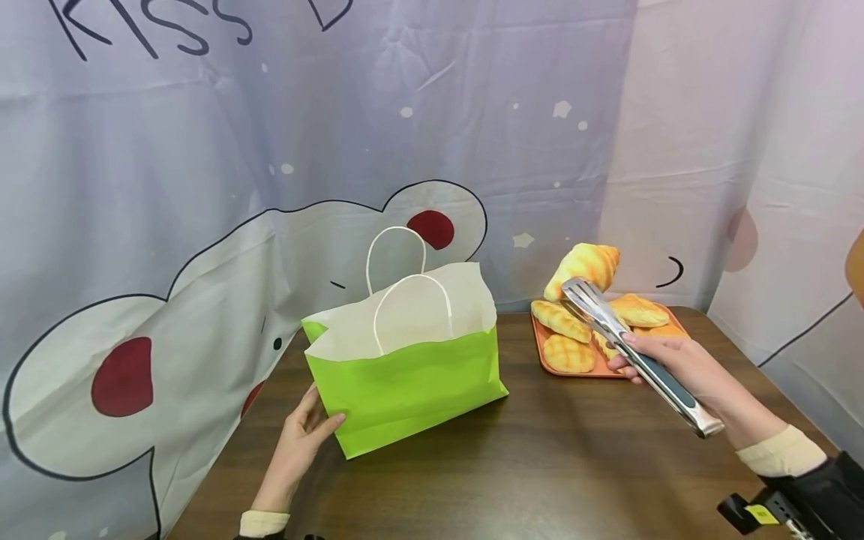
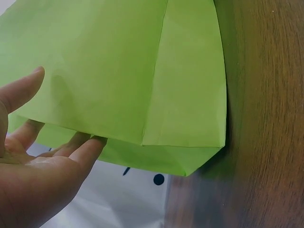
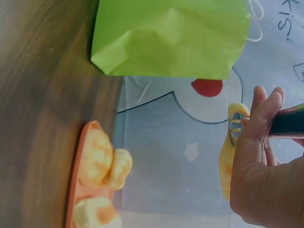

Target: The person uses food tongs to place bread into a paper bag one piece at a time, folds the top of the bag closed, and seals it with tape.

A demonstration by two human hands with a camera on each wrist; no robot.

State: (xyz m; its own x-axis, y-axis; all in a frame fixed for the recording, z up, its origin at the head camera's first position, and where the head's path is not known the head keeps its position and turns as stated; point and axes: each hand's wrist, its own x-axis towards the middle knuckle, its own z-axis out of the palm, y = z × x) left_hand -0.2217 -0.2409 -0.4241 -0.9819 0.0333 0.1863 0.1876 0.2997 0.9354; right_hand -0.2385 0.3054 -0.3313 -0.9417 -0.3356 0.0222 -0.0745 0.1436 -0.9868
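A lime green paper bag (image 1: 412, 394) with a white inside and white handles stands on the table, slightly tilted. My left hand (image 1: 304, 439) is at its left edge, thumb over the front panel. In the left wrist view the fingertips (image 2: 97, 142) touch the bag's folded side, and the thumb appears slightly apart from the paper. With my right hand (image 1: 682, 367) I grip metal tongs (image 1: 610, 322) with dark handle inserts. Between the tongs' tips is a golden bread roll (image 1: 583, 268), raised above the orange tray (image 1: 547, 360). The right wrist view shows this roll partly behind the hand.
Several more breads, among them a scored round bun (image 1: 569, 353) and a long roll (image 1: 637, 309), lie on the tray at the back right. A printed curtain (image 1: 513, 150) hangs behind the brown wooden table (image 1: 486, 472).
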